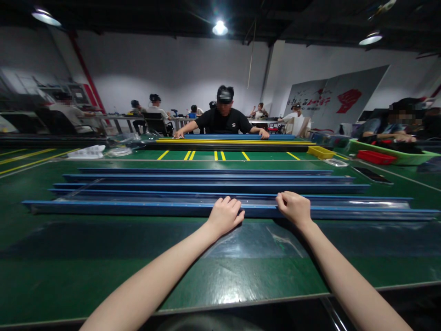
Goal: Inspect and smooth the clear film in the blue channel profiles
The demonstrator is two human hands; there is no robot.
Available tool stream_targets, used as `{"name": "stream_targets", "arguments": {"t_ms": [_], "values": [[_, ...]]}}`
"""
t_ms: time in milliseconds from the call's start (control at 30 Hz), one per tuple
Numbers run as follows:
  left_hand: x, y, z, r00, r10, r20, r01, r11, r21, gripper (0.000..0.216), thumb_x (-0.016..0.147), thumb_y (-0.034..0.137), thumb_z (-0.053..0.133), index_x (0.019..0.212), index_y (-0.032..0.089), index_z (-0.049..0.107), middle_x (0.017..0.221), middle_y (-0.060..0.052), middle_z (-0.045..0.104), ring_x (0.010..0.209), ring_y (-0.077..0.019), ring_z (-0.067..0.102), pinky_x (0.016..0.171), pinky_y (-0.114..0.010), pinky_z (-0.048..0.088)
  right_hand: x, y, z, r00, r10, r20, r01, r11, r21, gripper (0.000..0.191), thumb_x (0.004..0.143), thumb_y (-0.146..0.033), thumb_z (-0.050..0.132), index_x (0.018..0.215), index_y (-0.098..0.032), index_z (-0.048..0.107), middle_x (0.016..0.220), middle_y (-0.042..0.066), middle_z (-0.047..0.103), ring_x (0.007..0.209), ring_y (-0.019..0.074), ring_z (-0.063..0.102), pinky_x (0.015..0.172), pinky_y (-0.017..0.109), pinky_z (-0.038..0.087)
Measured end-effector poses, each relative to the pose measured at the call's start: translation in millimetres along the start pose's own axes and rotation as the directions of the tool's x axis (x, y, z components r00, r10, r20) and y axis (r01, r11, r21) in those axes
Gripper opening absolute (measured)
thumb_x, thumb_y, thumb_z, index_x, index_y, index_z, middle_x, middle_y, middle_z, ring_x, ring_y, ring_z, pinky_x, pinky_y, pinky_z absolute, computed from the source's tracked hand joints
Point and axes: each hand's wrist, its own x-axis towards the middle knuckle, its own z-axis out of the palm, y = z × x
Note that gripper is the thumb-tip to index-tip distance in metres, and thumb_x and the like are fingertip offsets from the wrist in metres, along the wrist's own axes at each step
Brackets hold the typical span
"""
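two hands [224, 216] [294, 208] overlap a straight blue rail [260, 211], left half-curled, right fisted, grip unclear.

Blurred, unreadable lettering [313, 102] beside a red fist emblem [348, 100] on a grey board [370, 82]

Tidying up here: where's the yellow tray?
The yellow tray sits right of centre in the head view, by the right end of the black rail.

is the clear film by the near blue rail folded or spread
Spread: the clear film lies in a long strip on the green table, in front of the nearest blue rail.
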Motion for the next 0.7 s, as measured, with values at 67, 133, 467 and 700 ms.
{"name": "stream_targets", "arguments": {"t_ms": [67, 133, 467, 700], "values": [[-0.2, 0.0, 0.3, 1.000, 0.001, -0.001, -0.001, 1.000, 0.003, 0.024, 0.083, 0.035, 0.039, 0.078, 0.016, 0.053, 0.075, -0.004, 0.058, 0.076, -0.0190, 0.050, 0.062, -0.031, 0.032, -0.3, 0.3, 0.3, 1.000, -0.005, -0.017, 0.005, 1.000, -0.003, 0.039, 0.079, -0.029, 0.038, 0.043, -0.015, 0.048, 0.049, 0.001, 0.054, 0.048, 0.0071, 0.044, 0.044, 0.021, 0.016], [-0.3, 0.2, 0.5, 1.000, 0.001, -0.002, -0.001, 1.000, 0.005, 0.024, 0.083, 0.035, 0.039, 0.079, 0.016, 0.053, 0.075, -0.004, 0.058, 0.075, -0.0188, 0.050, 0.062, -0.031, 0.032, 0.1, -0.7, 0.2, 0.999, -0.011, -0.035, 0.011, 1.000, -0.001, 0.039, 0.079, -0.029, 0.038, 0.044, -0.015, 0.047, 0.048, 0.001, 0.053, 0.048, 0.0071, 0.044, 0.044, 0.021, 0.016], [-0.2, 1.4, 0.2, 1.000, -0.002, -0.003, 0.002, 1.000, 0.013, 0.023, 0.082, 0.035, 0.039, 0.079, 0.016, 0.053, 0.075, -0.004, 0.058, 0.073, -0.0186, 0.052, 0.062, -0.032, 0.033, 6.3, -42.7, -8.4, 0.984, -0.133, -0.121, 0.143, 0.987, 0.076, 0.036, 0.081, -0.024, 0.037, 0.048, -0.017, 0.047, 0.050, 0.000, 0.051, 0.051, 0.0074, 0.043, 0.051, 0.022, 0.023], [-0.4, 0.6, -0.4, 1.000, -0.002, 0.003, 0.002, 1.000, 0.015, 0.023, 0.082, 0.035, 0.040, 0.079, 0.016, 0.053, 0.075, -0.004, 0.058, 0.072, -0.0187, 0.052, 0.062, -0.032, 0.033, 5.7, -55.6, 0.0, 0.986, -0.161, -0.046, 0.165, 0.980, 0.108, 0.036, 0.083, -0.025, 0.034, 0.052, -0.017, 0.050, 0.054, 0.001, 0.054, 0.051, 0.0075, 0.044, 0.051, 0.022, 0.022]]}}
